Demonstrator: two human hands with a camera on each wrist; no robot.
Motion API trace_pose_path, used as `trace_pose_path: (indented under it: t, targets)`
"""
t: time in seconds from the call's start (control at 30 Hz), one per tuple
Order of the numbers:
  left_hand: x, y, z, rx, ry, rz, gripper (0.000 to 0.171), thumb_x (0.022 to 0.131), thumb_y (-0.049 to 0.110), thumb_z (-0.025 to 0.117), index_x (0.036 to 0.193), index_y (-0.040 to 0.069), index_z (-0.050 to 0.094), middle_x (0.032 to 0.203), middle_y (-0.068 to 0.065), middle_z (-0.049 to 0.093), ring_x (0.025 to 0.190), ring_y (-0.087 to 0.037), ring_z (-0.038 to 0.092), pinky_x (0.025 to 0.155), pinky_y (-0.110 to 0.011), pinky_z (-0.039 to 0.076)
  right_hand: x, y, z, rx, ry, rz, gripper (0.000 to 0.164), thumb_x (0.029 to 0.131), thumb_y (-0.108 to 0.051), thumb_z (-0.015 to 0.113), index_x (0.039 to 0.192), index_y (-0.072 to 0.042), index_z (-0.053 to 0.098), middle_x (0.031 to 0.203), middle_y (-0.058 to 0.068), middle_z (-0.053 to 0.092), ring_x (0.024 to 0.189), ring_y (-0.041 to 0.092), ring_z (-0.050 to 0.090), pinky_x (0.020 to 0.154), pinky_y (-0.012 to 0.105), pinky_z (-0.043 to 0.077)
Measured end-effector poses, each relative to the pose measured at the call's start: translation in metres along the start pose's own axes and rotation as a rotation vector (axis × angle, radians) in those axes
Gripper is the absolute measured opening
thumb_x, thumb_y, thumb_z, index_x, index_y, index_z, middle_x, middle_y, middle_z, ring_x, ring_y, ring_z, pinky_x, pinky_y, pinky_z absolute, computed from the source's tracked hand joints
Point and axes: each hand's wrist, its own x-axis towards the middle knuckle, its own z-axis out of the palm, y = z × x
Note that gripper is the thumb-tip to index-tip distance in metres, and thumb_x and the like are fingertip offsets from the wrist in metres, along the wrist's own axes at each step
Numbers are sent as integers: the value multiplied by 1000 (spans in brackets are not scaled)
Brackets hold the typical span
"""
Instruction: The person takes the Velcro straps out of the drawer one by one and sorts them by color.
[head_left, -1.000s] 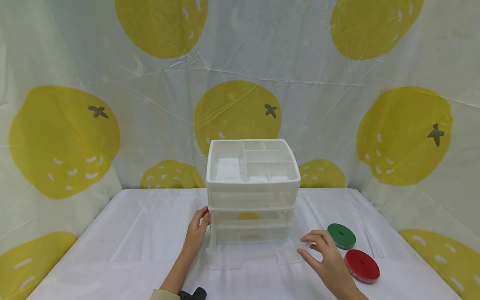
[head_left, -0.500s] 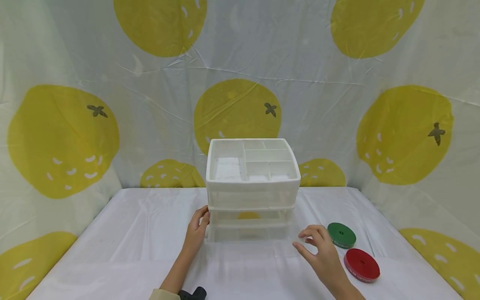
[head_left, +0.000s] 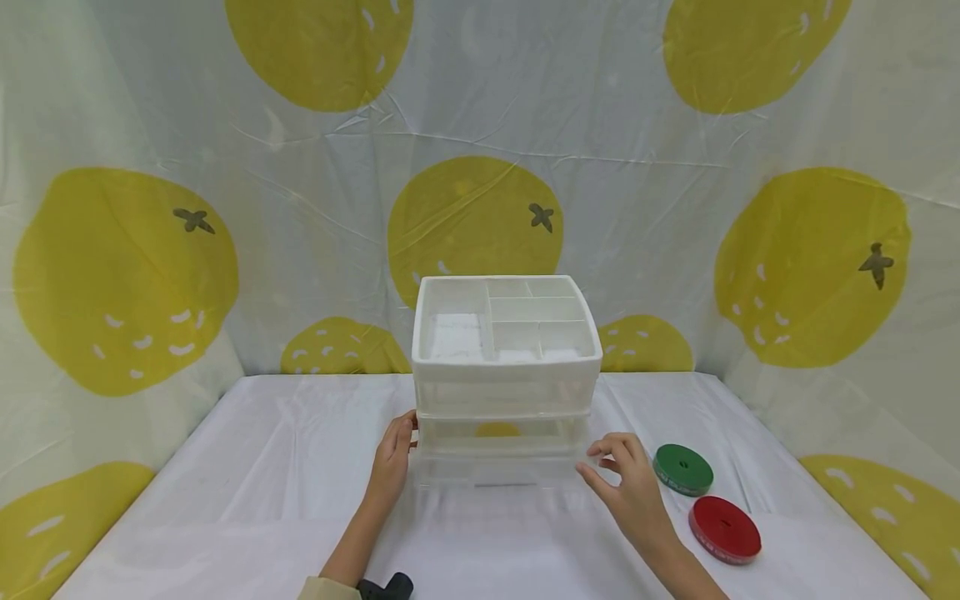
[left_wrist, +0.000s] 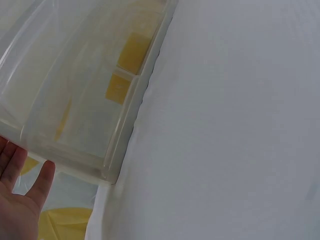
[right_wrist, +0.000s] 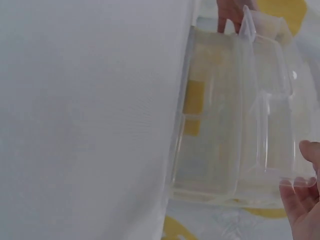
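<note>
A white desk organizer (head_left: 507, 392) with a compartmented top and see-through drawers stands mid-table. My left hand (head_left: 392, 458) rests along its left side; in the left wrist view that hand's (left_wrist: 20, 210) thumb and fingers look straight against the side wall. At the right front corner, my right hand (head_left: 628, 487) holds a clear drawer (head_left: 450, 473). The right wrist view has the thumb on the front of this drawer (right_wrist: 276, 112) and the fingers of the right hand (right_wrist: 302, 202) at its end edge. The drawer sticks out a little from its slot.
A green ribbon roll (head_left: 683, 470) and a red ribbon roll (head_left: 724, 530) lie flat to the right of my right hand. White cloth (head_left: 300, 467) covers the table. A lemon-patterned curtain (head_left: 322, 217) hangs behind and at both sides.
The clear drawer has slid back into the organizer. My right hand has moved forward and slightly left along with it. My left hand has stayed at the organizer's left side.
</note>
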Motion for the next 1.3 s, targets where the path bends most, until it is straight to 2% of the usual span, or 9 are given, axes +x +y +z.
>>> trace_pose_path:
  t: [0.1,0.27,0.37,0.53,0.67,0.83,0.97,1.13,1.3]
  targets:
    - [0,-1,0,14,14,18,40,101,27,29,126,5,50,117,-11,55,102,-6,47,84,-25,44,4,2,3,3,7,2,31,64,-1,79,85,-10,57,92,-3,49,83,-3,44,71,14,50]
    - [2,-5,1,-16,15,28,44,100,32,27,127,4,49,118,-13,54,106,-9,46,89,-38,42,9,5,9,28,14,3,30,66,-2,77,85,-9,56,93,-1,48,82,-2,44,73,6,46]
    - [2,-6,1,-49,7,23,45,101,31,25,127,3,48,118,-14,54,106,-6,46,92,-43,41,12,7,12,43,25,6,29,67,-1,77,85,-8,56,94,1,48,81,0,44,74,8,46]
    - [1,-5,2,-80,2,25,45,101,29,24,126,1,48,117,-16,53,106,-9,47,90,-34,43,16,9,18,56,40,22,28,67,0,76,86,-5,56,95,4,48,83,-1,44,73,18,52]
    - [0,-3,2,-81,-5,14,44,101,29,25,128,1,47,120,-15,51,109,-14,45,90,-27,44,19,10,21,69,47,42,28,68,0,76,86,-4,56,96,5,48,85,-3,44,74,18,51]
    - [-1,-2,2,-66,-10,34,41,100,27,30,128,2,48,123,-12,50,105,3,44,89,-26,45,22,10,24,92,63,55,27,68,0,76,86,-3,56,96,5,48,85,1,47,74,17,51]
    - [0,-3,2,-56,-7,46,40,100,25,34,127,1,49,124,-13,51,103,6,44,90,-34,46,24,11,26,92,72,72,26,69,-1,76,87,-3,57,96,5,49,87,3,49,75,10,47]
    - [1,-6,1,-33,0,48,36,98,22,38,127,3,50,123,-12,52,100,4,45,88,-30,46,24,13,28,72,95,64,26,69,-3,76,88,-4,58,95,5,50,90,-9,41,73,14,49]
    - [-1,-5,1,17,12,46,35,96,20,45,126,3,51,120,-10,54,103,-6,46,85,-20,45,24,13,31,111,104,102,26,70,-3,76,89,-5,58,97,7,47,88,-8,39,73,13,47]
